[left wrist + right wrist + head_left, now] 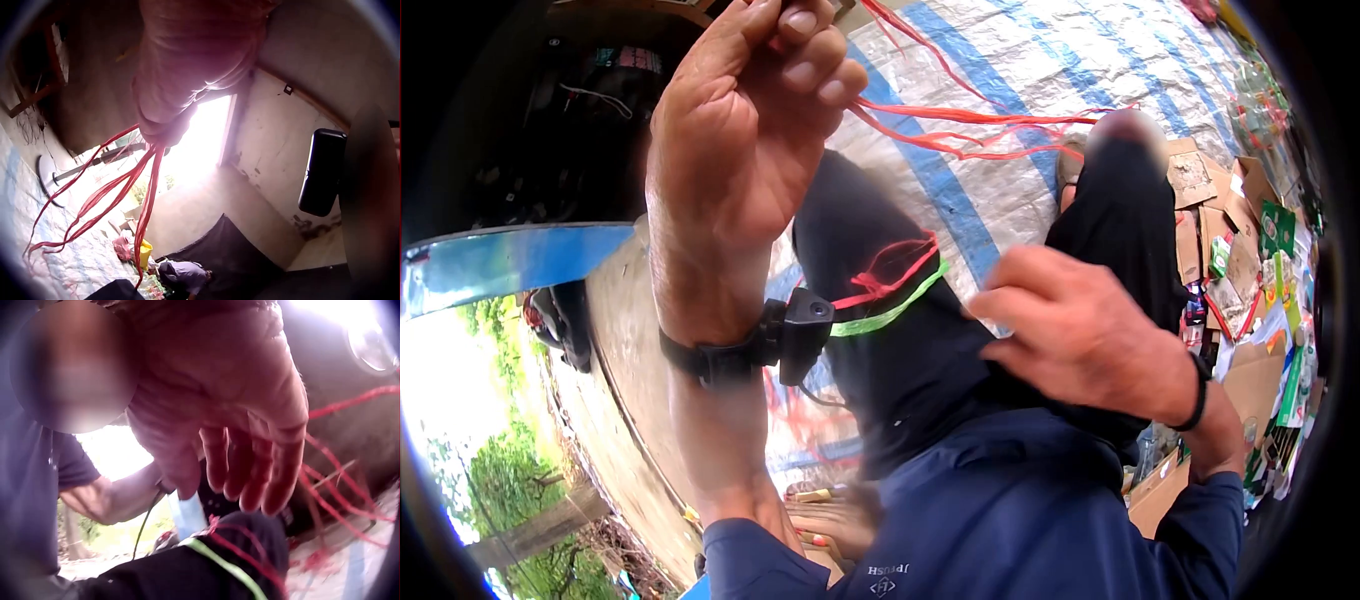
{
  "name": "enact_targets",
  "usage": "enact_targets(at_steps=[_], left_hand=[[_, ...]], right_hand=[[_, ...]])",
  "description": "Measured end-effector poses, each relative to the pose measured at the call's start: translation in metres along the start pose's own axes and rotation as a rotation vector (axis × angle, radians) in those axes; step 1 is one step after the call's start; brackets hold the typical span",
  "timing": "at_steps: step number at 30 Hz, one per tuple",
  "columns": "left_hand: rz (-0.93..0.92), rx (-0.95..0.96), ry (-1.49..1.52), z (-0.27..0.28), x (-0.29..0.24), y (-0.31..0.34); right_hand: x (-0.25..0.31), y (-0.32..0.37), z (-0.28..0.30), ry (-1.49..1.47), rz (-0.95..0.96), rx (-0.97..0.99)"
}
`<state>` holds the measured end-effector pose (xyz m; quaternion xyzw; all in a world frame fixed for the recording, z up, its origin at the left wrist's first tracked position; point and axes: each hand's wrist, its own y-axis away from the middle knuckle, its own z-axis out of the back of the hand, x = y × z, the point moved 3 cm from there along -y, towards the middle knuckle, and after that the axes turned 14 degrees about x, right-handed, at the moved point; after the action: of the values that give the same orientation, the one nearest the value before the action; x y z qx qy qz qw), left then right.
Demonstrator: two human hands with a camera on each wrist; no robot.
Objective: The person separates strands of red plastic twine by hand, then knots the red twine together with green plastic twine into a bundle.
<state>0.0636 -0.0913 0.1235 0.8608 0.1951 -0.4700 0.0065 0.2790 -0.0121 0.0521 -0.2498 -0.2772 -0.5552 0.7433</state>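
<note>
Fingers (828,75) of the left hand (745,140) pinch red strands (980,118), while only the right wrist view shows clearly the right hand (228,406) hanging loosely curled.

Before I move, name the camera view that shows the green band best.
The head view: there the green band crosses the dark trouser leg fairly sharply, cut off by no picture edge. The right wrist view shows it bright too, but slanting out at the bottom edge. The left wrist view does not show it.
</note>
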Motion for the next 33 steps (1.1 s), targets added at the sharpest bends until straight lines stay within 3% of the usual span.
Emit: enact_targets(at_steps=[1,5,7,16,20,22,25,26,30,33], left_hand=[[-0.008,-0.078,-0.044,0.0,-0.003,0.004],[-0.017,-0.06,-0.08,0.006,-0.015,0.02],[-0.017,-0.005,-0.141,0.009,-0.021,0.027],[-0.014,0.063,-0.108,0.03,-0.034,0.053],[-0.016,0.069,-0.095,0.035,-0.034,0.063],[-0.025,0.09,-0.11,0.04,-0.034,0.068],[0.021,0.142,-0.06,0.038,-0.029,0.071],[-0.005,0.035,-0.104,0.045,-0.024,0.072],[-0.004,-0.039,-0.023,0.051,-0.007,0.069],[-0.016,-0.061,0.026,0.054,0.008,0.061]], right_hand=[[0.007,-0.015,-0.012,0.013,0.054,-0.024],[0.019,-0.063,-0.047,0.057,0.155,-0.189],[0.015,-0.077,-0.059,0.267,0.117,-0.211],[0.006,-0.08,-0.07,0.348,0.101,-0.04],[0.002,-0.082,-0.062,0.254,0.068,0.064],[-0.007,-0.084,-0.056,-0.12,0.026,0.055],[-0.012,-0.087,-0.041,-0.355,-0.046,0.034],[-0.017,-0.088,-0.034,-0.497,-0.126,0.048],[-0.02,-0.088,-0.018,-0.469,-0.073,-0.119],[-0.017,-0.086,-0.01,-0.545,-0.136,-0.057]])
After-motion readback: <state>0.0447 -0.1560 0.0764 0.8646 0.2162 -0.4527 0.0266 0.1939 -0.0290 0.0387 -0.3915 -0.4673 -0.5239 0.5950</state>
